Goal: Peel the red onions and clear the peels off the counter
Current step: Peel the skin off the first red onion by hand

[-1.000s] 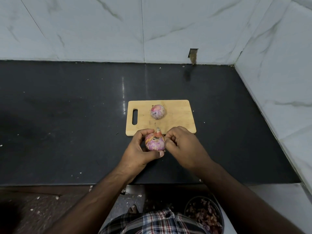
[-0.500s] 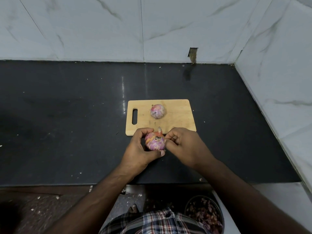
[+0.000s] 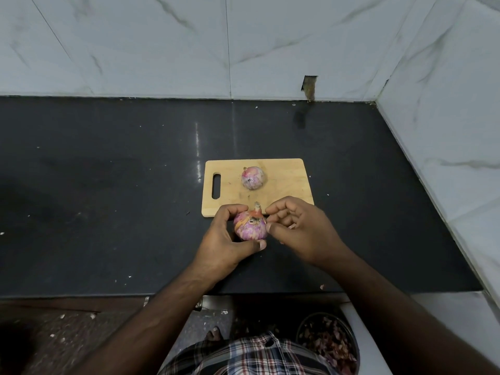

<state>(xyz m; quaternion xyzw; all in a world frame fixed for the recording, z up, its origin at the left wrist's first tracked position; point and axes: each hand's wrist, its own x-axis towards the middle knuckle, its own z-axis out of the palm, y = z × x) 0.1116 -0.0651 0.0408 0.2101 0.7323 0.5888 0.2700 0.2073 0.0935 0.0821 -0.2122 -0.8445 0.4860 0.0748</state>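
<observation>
My left hand [image 3: 221, 242] grips a red onion [image 3: 250, 227] with pink and orange skin just above the black counter [image 3: 108, 185], stem pointing up. My right hand [image 3: 300, 231] is against the onion's right side with its fingers curled. Its thumb tip presses on the skin, and its index fingertip is beside the stem. A second red onion [image 3: 253, 178] lies on the wooden cutting board [image 3: 286, 180] just behind my hands.
A round bowl [image 3: 303, 324] with onion peels stands below the counter's front edge at the lower right. Marble walls close off the back and the right side. Small specks dot the counter. A bare foot shows on the floor below.
My right hand's fingers have loosened and spread a little beside the onion's stem. The left hand and the onion have barely moved.
</observation>
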